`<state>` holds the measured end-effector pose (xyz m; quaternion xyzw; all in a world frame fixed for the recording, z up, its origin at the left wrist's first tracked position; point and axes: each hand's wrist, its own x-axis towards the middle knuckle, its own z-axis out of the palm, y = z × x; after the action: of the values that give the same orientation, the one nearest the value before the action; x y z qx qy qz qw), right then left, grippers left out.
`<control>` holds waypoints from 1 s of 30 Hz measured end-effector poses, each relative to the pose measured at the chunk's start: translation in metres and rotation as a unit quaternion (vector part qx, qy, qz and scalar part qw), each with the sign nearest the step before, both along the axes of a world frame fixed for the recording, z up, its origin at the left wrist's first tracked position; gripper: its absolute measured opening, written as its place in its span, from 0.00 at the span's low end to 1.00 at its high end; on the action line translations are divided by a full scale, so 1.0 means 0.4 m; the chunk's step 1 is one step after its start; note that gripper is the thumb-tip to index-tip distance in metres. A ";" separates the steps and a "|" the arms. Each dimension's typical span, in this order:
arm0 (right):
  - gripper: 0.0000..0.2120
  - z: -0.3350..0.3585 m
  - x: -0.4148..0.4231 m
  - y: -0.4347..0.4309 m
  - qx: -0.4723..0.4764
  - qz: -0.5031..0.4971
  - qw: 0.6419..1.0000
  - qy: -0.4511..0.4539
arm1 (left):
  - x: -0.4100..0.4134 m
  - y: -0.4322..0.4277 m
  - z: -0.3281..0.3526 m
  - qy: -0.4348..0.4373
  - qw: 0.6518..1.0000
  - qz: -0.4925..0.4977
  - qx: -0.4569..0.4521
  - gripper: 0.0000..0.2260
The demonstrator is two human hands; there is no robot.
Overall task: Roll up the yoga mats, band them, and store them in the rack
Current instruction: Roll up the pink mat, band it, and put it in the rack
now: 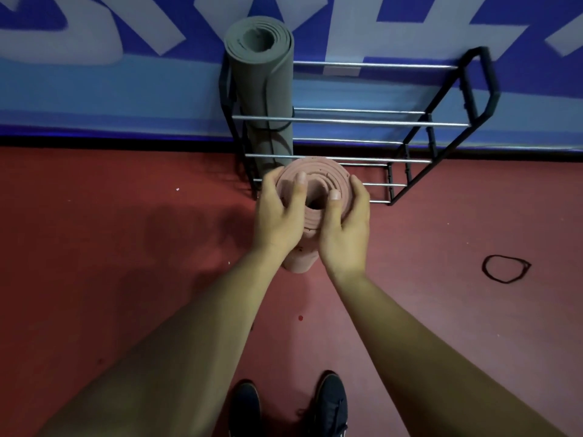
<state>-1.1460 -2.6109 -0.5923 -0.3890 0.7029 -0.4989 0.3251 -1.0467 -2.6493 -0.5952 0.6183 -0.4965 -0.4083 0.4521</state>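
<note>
I'm seeing two dark shoes (329, 402) closest to me, toes pointing toward the work, with both forearms reaching out above them. The left hand (279, 212) and right hand (345, 225) are each gripping the top end of the pink mat (328, 176), fingers wrapping its sides and thumbs lying over the spiral. I'm reading that grip as a way of keeping the roll tight and upright, since a loose foam coil would spring open. The mat is standing on end on the red floor (126, 247), directly under the hands and just in front of the rack (378, 123). I cannot tell whether it is wearing a band, because the hands are covering most of it.

Beyond the left hand, the grey mat (265, 89) is standing upright inside the rack's left end, with a black band around its lower part. The rack is stretching away beyond and to the right of the right hand, backing against the blue wall (94, 89), with its remaining space open. That looks like the slot for the pink roll.

I'm counting two mats, one stored and one in hand, and one rack. There is one loose band (504, 281) lying on the floor well off to the right of the right hand, probably waiting for this roll.
</note>
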 end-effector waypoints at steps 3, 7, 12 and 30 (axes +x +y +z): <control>0.23 0.000 -0.001 0.015 0.018 0.022 0.999 -0.016 | -0.010 0.016 -0.014 -0.043 0.999 0.021 -0.002 0.26; 0.24 0.001 0.006 0.030 0.024 0.039 0.999 -0.029 | 0.011 0.033 -0.026 -0.054 0.998 0.030 -0.015 0.23; 0.24 0.006 0.015 0.032 0.032 0.031 0.999 -0.009 | 0.004 0.040 -0.023 -0.061 0.998 0.031 -0.007 0.21; 0.28 0.024 0.030 0.034 0.049 -0.003 0.999 -0.010 | 0.028 0.052 -0.006 -0.045 0.999 0.027 0.002 0.25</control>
<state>-1.1342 -2.5971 -0.5829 -0.3656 0.7242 -0.4689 0.3493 -1.0356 -2.6286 -0.5975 0.6503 -0.4987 -0.3689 0.4386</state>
